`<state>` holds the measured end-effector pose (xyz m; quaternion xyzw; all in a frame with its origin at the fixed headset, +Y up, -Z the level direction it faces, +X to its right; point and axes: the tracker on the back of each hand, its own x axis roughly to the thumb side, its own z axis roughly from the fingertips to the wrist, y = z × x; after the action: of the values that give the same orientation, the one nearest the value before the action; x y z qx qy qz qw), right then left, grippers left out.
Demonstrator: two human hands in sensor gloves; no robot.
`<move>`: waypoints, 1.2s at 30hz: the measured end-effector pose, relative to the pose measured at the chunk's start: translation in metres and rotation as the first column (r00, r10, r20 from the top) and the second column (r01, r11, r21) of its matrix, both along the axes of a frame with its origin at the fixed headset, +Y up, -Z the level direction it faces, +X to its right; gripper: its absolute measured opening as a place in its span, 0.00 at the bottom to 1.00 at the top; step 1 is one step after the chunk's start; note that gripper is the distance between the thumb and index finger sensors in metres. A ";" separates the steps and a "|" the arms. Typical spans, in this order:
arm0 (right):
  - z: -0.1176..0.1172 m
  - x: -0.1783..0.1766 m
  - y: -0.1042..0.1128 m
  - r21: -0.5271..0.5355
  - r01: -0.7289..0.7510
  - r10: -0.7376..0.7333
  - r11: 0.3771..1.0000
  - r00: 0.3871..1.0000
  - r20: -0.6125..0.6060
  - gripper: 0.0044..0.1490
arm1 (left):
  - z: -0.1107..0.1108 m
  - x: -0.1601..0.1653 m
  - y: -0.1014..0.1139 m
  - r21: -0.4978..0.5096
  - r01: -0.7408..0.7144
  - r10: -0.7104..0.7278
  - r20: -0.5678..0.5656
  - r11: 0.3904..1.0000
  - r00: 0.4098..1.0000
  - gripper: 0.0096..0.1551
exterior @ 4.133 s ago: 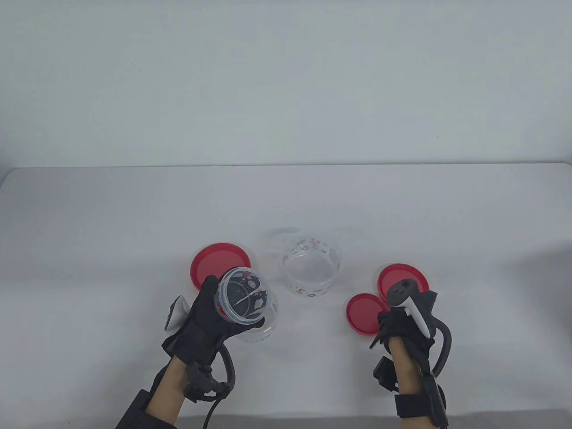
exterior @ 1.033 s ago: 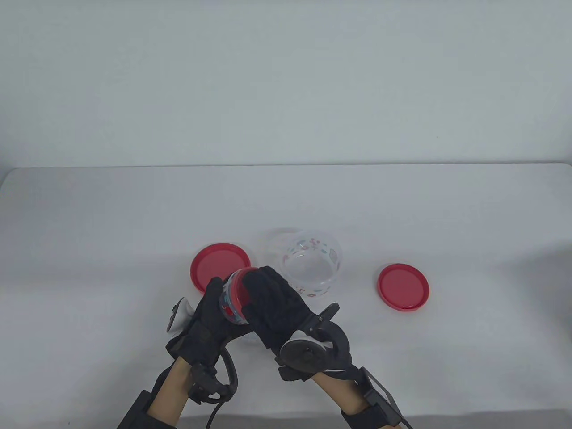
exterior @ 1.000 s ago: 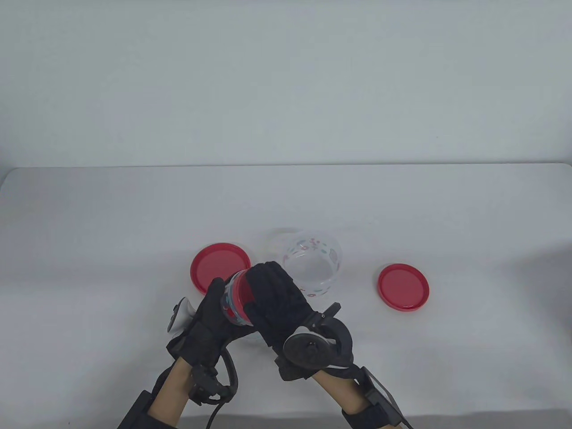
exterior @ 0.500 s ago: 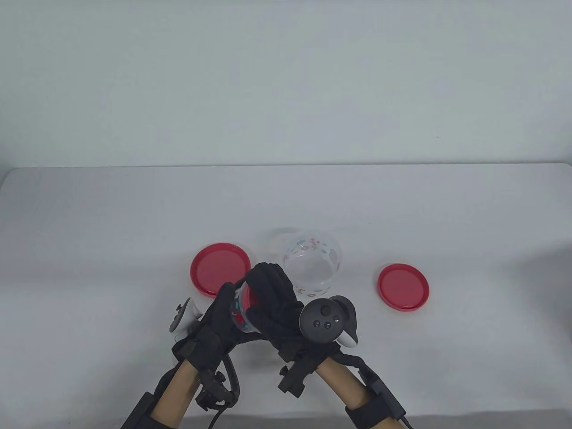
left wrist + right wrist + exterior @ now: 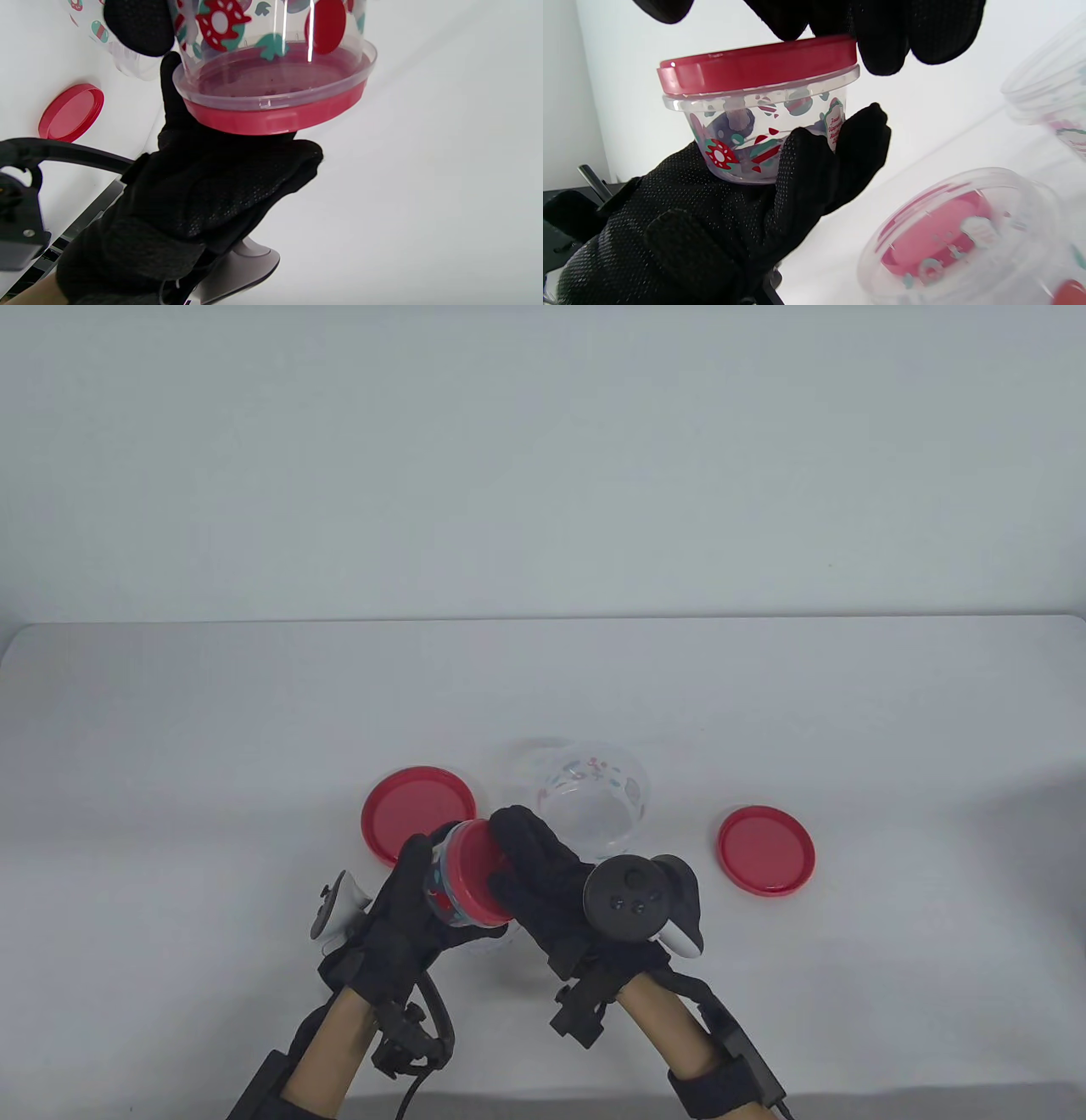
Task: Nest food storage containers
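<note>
Table view: the left hand [image 5: 399, 912] grips a small printed container [image 5: 450, 886] tilted above the counter [image 5: 170, 780]. The right hand [image 5: 543, 874] presses a red lid [image 5: 477, 872] onto it, fingers curled over the lid. A larger clear container [image 5: 594, 806] stands just behind the held one, with loose red lids on either side [image 5: 416, 814] [image 5: 766, 849].

Left wrist view: the lid sits on the container's rim [image 5: 275, 114], the right palm against it.

Right wrist view: left fingers [image 5: 814, 178] wrap the container's wall; right fingertips [image 5: 882, 38] rest on the lid. A medium clear container [image 5: 958, 237] stands below the held one.
</note>
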<state>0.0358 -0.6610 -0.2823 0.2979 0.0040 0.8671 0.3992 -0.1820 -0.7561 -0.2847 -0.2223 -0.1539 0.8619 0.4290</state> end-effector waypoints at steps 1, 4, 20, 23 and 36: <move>0.001 -0.001 0.000 -0.002 -0.011 0.011 1.000 1.000 -0.013 0.51 | 0.000 0.000 -0.001 0.002 0.001 -0.001 -0.006 1.000 1.000 0.46; 0.004 -0.006 -0.002 0.011 -0.032 0.033 0.999 0.998 -0.052 0.55 | -0.001 0.000 -0.002 -0.004 -0.010 0.010 0.004 1.000 1.000 0.46; 0.010 -0.014 -0.013 -0.066 0.101 -0.099 0.993 0.995 0.030 0.56 | 0.002 0.006 0.006 0.100 0.161 -0.152 -0.087 0.982 0.984 0.46; 0.011 -0.013 -0.014 -0.088 0.107 -0.103 0.990 0.994 0.047 0.56 | 0.002 0.008 0.005 0.096 0.151 -0.144 -0.074 0.984 0.987 0.45; 0.005 -0.008 -0.016 -0.021 0.166 -0.163 0.986 0.980 0.111 0.53 | -0.002 0.001 0.005 0.084 0.075 -0.068 -0.077 0.994 0.995 0.46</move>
<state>0.0281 -0.6773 -0.2777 0.2433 -0.0294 0.8459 0.4737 -0.1806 -0.7511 -0.2862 -0.1766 -0.1672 0.8461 0.4743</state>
